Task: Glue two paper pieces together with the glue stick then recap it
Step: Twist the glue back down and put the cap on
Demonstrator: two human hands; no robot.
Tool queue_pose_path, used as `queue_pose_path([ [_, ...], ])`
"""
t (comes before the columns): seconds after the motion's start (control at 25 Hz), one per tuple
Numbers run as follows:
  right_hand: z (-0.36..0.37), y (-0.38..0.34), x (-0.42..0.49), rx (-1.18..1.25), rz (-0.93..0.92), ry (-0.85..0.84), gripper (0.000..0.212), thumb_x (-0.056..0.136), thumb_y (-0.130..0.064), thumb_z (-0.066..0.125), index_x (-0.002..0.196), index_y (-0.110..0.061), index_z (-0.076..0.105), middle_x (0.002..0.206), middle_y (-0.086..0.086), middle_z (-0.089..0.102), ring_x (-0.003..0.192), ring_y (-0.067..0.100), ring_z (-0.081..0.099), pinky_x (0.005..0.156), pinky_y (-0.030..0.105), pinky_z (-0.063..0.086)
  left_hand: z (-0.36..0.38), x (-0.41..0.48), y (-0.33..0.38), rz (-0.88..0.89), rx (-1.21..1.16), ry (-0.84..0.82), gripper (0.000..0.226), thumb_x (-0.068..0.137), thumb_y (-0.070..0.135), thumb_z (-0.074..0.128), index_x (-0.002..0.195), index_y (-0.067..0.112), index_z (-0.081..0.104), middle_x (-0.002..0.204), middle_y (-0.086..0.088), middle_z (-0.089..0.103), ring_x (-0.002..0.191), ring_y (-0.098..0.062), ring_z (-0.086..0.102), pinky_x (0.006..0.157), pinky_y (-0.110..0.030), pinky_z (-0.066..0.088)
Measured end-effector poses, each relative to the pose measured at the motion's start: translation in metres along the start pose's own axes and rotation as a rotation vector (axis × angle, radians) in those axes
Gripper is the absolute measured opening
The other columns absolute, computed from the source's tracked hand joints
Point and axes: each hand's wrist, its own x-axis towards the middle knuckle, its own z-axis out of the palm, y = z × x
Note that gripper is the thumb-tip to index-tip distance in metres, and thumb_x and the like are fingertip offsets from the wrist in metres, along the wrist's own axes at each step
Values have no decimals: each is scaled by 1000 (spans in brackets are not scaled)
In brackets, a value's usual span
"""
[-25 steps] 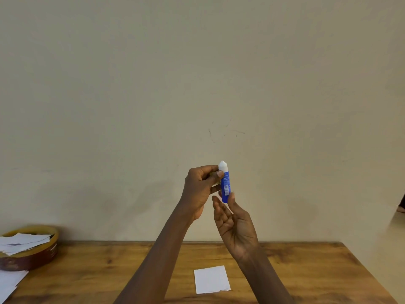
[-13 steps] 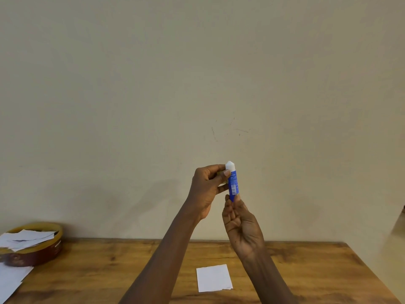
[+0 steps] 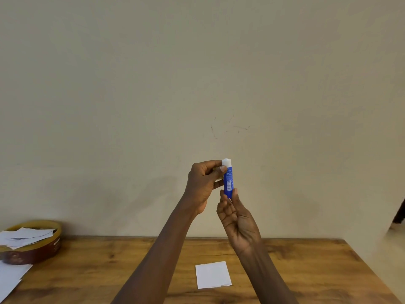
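A blue glue stick (image 3: 228, 182) with a white cap (image 3: 226, 161) stands upright in the air in front of the wall. My left hand (image 3: 203, 183) pinches its capped top between thumb and fingers. My right hand (image 3: 237, 218) grips the bottom end with its fingertips, palm turned toward me. Below the hands, a small white paper piece (image 3: 213, 275) lies flat on the wooden table (image 3: 295, 270). Whether it is one sheet or two stuck together I cannot tell.
At the far left a round brown tin (image 3: 32, 251) holds several white paper scraps (image 3: 24, 236). More white paper (image 3: 11, 279) lies in front of it at the left edge. The table's right edge slants down at the right.
Both hands have risen slightly with the glue stick. My right hand has moved from under the tube to gripping its bottom end. The paper on the table has not moved.
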Motion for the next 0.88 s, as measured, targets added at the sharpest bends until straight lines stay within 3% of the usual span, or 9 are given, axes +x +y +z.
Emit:
queue_pose_path([
  [0.12,3,-1,0,-53,-20,-14,15,86,-13,49,99,-7,54,84,14,63,67,17,66,55,24,58,-2,0,0,-5,3,20,25,86,4,50,110,-2,57,85,-1,64,64,0,66,57,-13,54],
  [0.24,6,-6,-1,-134,135,17,39,86,-37,48,97,0,58,61,10,67,49,11,64,46,19,55,-3,-2,0,1,11,29,24,86,4,50,109,-2,57,87,-2,64,64,0,66,57,-12,54],
  [0.36,9,-6,0,-60,154,30,35,86,-31,47,91,2,57,49,7,65,39,8,59,40,15,52,-2,-1,3,9,13,44,26,86,5,50,110,-3,56,95,-7,62,68,-7,66,61,-14,56],
  [0.52,6,-3,2,-4,-15,-5,16,86,-10,49,98,-4,57,75,13,70,65,15,69,55,21,58,1,1,4,17,26,61,27,87,5,50,112,-5,55,98,-10,61,77,-16,63,61,-14,56],
  [0.64,6,0,2,-70,-64,5,17,80,-4,55,96,-6,58,91,15,65,77,20,68,60,24,58,1,-1,2,22,59,69,27,86,5,50,112,-5,55,97,-9,62,78,-17,64,63,-15,55],
  [0.76,10,-5,-1,-107,62,17,39,79,-37,56,97,-2,59,71,12,73,59,14,69,51,20,57,-1,-1,3,18,51,60,25,86,5,51,110,-3,57,89,-2,63,65,-3,67,57,-11,53],
  [0.88,10,-7,-1,-96,149,49,42,85,-37,48,102,1,53,51,7,67,39,7,60,39,14,51,0,-1,5,18,68,71,26,86,5,50,111,-3,56,95,-5,63,75,-12,65,61,-14,55],
])
